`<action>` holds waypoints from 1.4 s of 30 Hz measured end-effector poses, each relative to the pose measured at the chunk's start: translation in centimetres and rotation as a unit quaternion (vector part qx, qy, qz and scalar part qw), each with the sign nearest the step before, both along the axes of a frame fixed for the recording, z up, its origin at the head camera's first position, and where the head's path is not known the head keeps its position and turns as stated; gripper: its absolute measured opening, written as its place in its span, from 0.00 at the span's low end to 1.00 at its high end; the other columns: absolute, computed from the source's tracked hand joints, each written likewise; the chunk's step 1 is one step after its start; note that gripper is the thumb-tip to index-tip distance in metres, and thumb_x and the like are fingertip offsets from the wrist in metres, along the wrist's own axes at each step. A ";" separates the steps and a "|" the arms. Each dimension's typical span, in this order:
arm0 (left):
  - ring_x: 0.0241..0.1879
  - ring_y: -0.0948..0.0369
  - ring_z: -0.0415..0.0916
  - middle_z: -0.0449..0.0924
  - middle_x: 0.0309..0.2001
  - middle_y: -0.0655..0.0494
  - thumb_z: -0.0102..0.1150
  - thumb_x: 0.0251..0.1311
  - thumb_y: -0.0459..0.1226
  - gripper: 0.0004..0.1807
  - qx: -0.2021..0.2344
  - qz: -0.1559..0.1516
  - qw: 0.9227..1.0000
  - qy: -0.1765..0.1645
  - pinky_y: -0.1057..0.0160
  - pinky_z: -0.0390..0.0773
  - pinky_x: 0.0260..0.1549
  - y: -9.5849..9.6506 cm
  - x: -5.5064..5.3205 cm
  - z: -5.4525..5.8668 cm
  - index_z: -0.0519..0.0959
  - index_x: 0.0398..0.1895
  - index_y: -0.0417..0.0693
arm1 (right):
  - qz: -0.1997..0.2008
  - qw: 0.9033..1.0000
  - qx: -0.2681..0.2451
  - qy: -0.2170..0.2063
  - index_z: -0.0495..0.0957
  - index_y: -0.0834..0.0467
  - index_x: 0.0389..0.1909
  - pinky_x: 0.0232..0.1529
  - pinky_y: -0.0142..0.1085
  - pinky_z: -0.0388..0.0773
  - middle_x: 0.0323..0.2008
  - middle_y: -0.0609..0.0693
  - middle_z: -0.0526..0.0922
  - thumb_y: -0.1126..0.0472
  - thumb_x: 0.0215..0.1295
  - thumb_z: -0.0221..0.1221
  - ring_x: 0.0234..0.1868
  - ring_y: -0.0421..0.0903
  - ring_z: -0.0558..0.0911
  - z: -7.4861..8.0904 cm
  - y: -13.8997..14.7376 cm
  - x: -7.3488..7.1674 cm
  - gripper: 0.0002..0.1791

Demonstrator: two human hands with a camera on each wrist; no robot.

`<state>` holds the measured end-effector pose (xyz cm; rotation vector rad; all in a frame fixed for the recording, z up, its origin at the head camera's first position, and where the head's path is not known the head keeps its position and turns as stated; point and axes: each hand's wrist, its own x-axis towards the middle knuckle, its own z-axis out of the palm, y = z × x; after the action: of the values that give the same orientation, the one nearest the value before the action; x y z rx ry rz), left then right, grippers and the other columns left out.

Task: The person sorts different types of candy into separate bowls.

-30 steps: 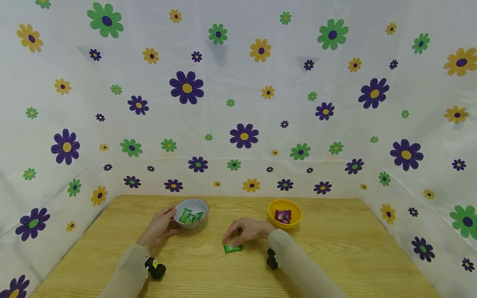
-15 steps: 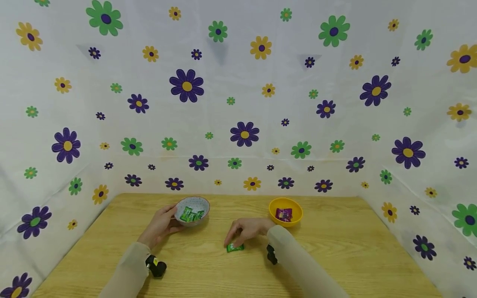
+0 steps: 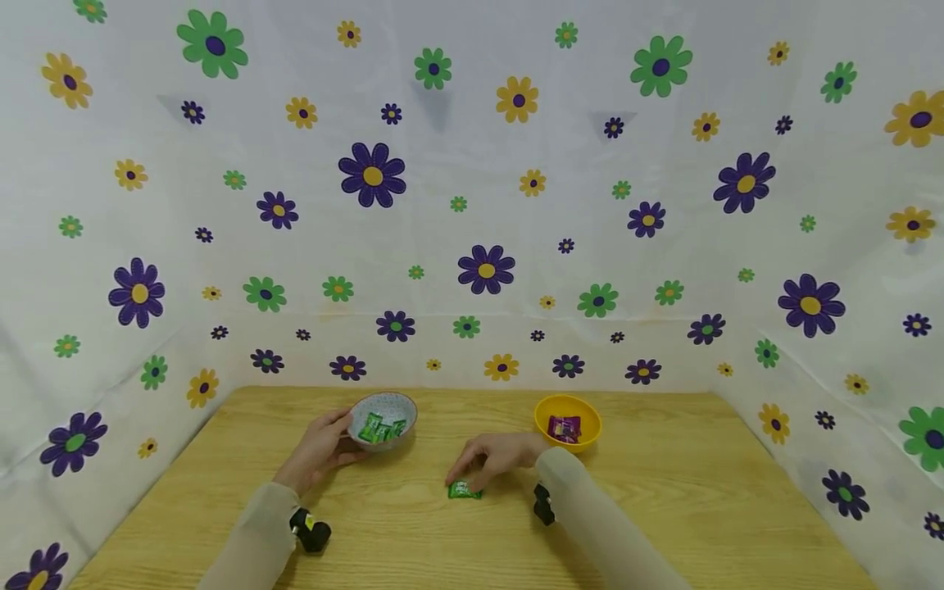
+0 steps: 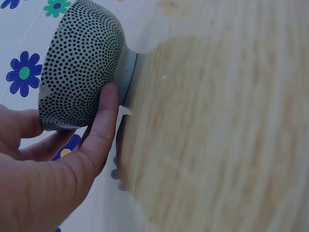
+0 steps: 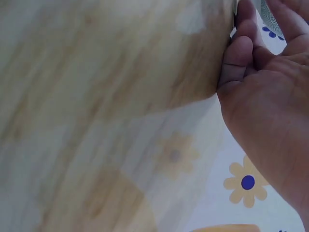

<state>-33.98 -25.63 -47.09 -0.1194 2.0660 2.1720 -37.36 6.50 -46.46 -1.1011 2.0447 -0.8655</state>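
Note:
My left hand (image 3: 319, 449) grips a small speckled bowl (image 3: 404, 403) from its left side, thumb near the rim and fingers against the outer wall. Several green-wrapped candies (image 3: 382, 432) lie inside it. Black dots cover the bowl's outside (image 4: 82, 63) in the left wrist view. Around a single green candy (image 3: 463, 491) on the table, my right hand (image 3: 501, 456) has its index finger and thumb, pinching it at the table surface. The right wrist view shows the right hand (image 5: 270, 92) low against the table, but the candy is hidden there.
A yellow bowl (image 3: 592, 412) with purple-wrapped candies (image 3: 565, 428) stands just behind the right wrist. The wooden table (image 3: 413, 549) is bordered by flower-printed white cloth (image 3: 435, 238) at the back and both sides. Each wrist carries a black camera.
The right fingertips and the green candy have shifted very slightly, and the candy is turned a little. The left hand and its bowl hold their place; the head view itself sways slightly.

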 end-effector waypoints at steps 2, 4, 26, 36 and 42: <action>0.44 0.52 0.73 0.60 0.57 0.35 0.31 0.71 0.42 0.25 0.000 -0.002 1.000 0.002 0.51 0.75 0.44 0.1 -0.1 0.0 0.51 0.67 0.39 | 0.008 1.000 0.006 0.011 0.80 0.50 0.47 0.41 0.31 0.62 0.43 0.41 0.75 0.64 0.53 0.63 0.40 0.39 0.67 0.0 0.0 -0.1 0.18; 0.45 0.52 0.72 0.60 0.57 0.36 0.31 0.71 0.42 0.25 -0.001 -0.003 1.000 0.005 0.51 0.75 0.44 0.1 -0.1 0.0 0.51 0.67 0.39 | 0.009 1.000 0.010 0.026 0.80 0.50 0.47 0.40 0.30 0.62 0.42 0.41 0.75 0.63 0.53 0.64 0.40 0.38 0.67 0.1 -0.1 0.0 0.18; 0.45 0.51 0.73 0.64 0.55 0.36 0.30 0.71 0.42 0.25 -0.009 -0.005 1.000 0.022 0.51 0.76 0.43 -0.1 -0.4 -0.5 0.52 0.66 0.36 | -0.095 0.993 0.025 0.069 0.81 0.49 0.32 0.35 0.28 0.65 0.33 0.42 0.74 0.58 0.50 0.66 0.33 0.37 0.67 -0.2 -0.7 1.1 0.07; 0.42 0.54 0.74 0.64 0.54 0.36 0.30 0.71 0.42 0.25 -0.014 -0.002 1.000 0.015 0.51 0.76 0.43 0.1 -0.1 -0.2 0.52 0.66 0.37 | -0.084 0.993 0.026 0.076 0.81 0.51 0.31 0.31 0.27 0.65 0.29 0.42 0.75 0.59 0.52 0.65 0.30 0.36 0.67 -0.2 -0.9 1.0 0.05; 0.43 0.52 0.74 0.63 0.56 0.33 0.30 0.72 0.42 0.26 -0.010 -0.009 1.000 0.022 0.50 0.75 0.43 0.0 -0.2 -0.3 0.50 0.67 0.36 | -0.092 0.992 0.026 0.079 0.81 0.52 0.30 0.30 0.27 0.65 0.29 0.44 0.75 0.61 0.52 0.65 0.29 0.37 0.67 0.0 -1.0 1.3 0.04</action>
<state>-34.20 -25.59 -47.36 -0.0561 2.1048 2.1616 -36.04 5.52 -46.43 -0.9924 2.3143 -0.8321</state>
